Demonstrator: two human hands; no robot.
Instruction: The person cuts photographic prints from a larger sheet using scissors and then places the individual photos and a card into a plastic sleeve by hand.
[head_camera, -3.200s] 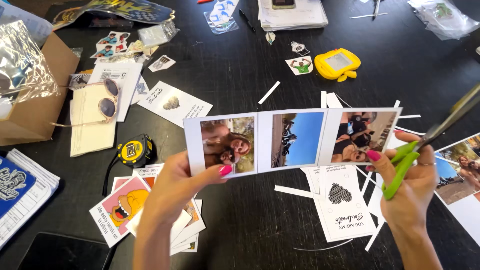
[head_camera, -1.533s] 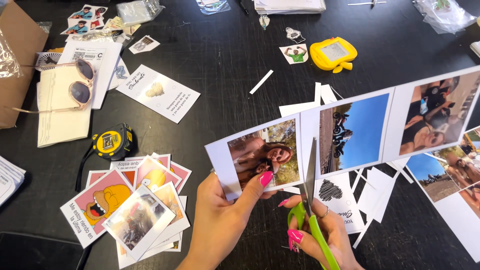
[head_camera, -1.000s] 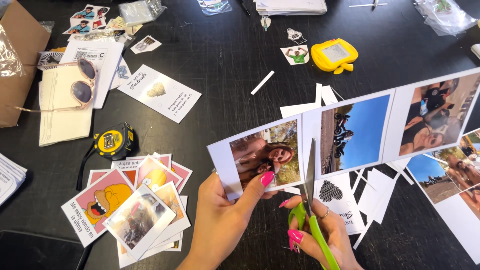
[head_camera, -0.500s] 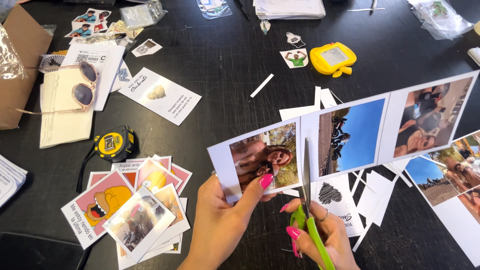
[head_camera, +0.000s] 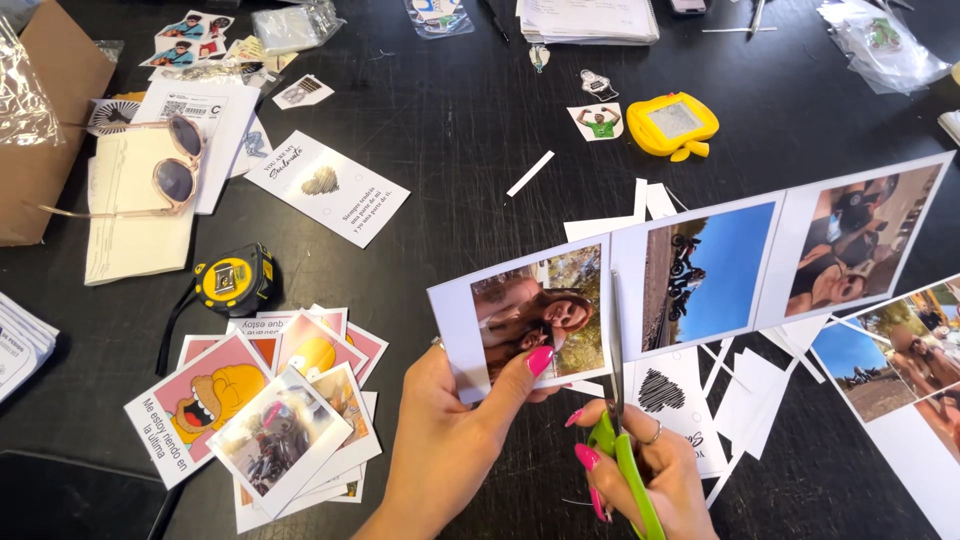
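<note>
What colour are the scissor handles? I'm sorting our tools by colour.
Bright green, seen in the head view: the scissors sit in the right hand.

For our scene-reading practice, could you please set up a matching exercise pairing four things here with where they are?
1. scissors
2. photo strip
3. sunglasses
4. tape measure

a. on folded white paper
b. in the right hand
c. pinched by the left hand
d. above the pile of cut prints

Pairs: 1-b, 2-c, 3-a, 4-d
</note>
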